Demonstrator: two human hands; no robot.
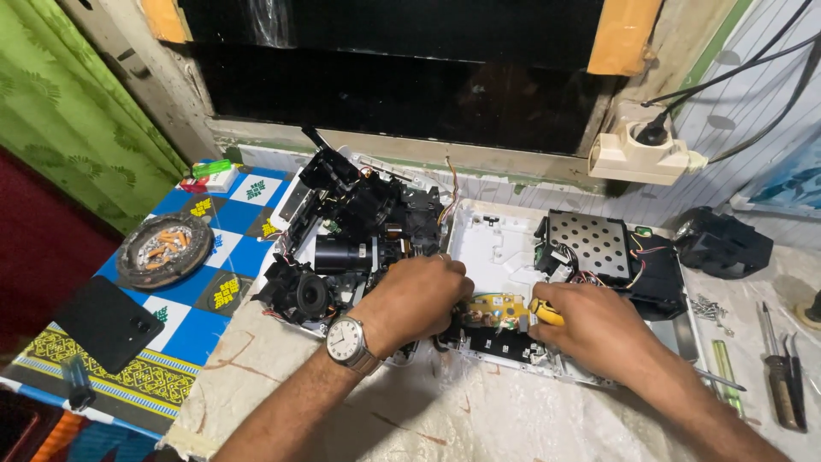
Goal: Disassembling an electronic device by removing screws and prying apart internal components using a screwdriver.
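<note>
A dismantled white device lies open on the cloth-covered table. Its left half is packed with black parts, a lens barrel and a fan. The right half is a white shell with a small yellow circuit board at its front edge. My left hand, with a wristwatch, rests fingers-down between the two halves and touches the board's left end. My right hand grips a yellow-handled screwdriver whose tip points at the yellow board. A perforated metal box with wires sits just behind my right hand.
A round ashtray, a black phone and a green lighter lie on the blue patterned cloth at left. Loose screws, screwdrivers and pliers lie at right, beside a black part. A wall socket with cables hangs behind.
</note>
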